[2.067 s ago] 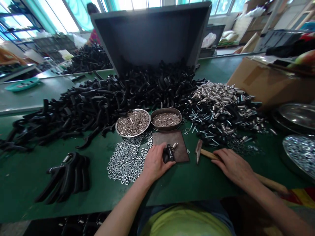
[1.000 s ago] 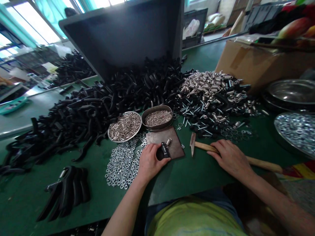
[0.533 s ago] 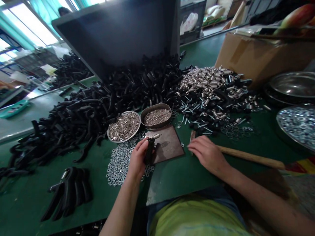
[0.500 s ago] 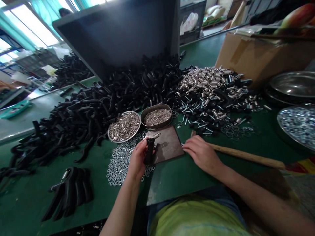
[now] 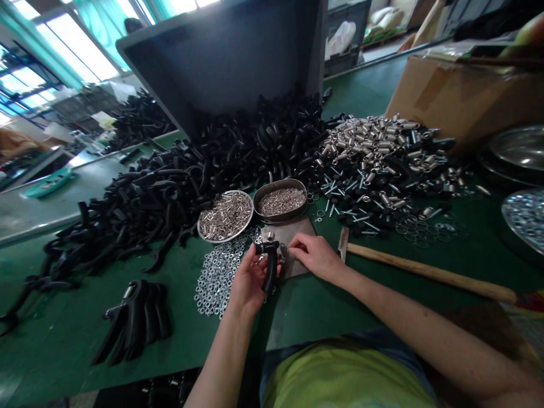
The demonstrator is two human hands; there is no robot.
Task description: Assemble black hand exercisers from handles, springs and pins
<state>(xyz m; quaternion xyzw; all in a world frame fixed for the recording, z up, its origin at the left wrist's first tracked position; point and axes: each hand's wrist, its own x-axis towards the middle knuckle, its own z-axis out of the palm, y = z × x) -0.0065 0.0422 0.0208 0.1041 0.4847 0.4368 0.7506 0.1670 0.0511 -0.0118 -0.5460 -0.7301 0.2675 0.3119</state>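
My left hand is closed round a black plastic handle part with a small metal spring at its top, held upright just above the brown metal plate. My right hand rests beside it on the plate, fingers curled towards the part; whether they pinch anything is hidden. A wooden-handled hammer lies on the green table to the right of that hand, untouched. Loose washers spread under my left hand.
Two metal dishes of small silver pieces sit behind the plate. Heaps of black handles and of springs and bolts fill the back. Assembled grips lie front left; a cardboard box and steel pans at right.
My right hand left the hammer and moved left onto the plate next to the part. My left hand lifted the black part off the plate and stood it upright.
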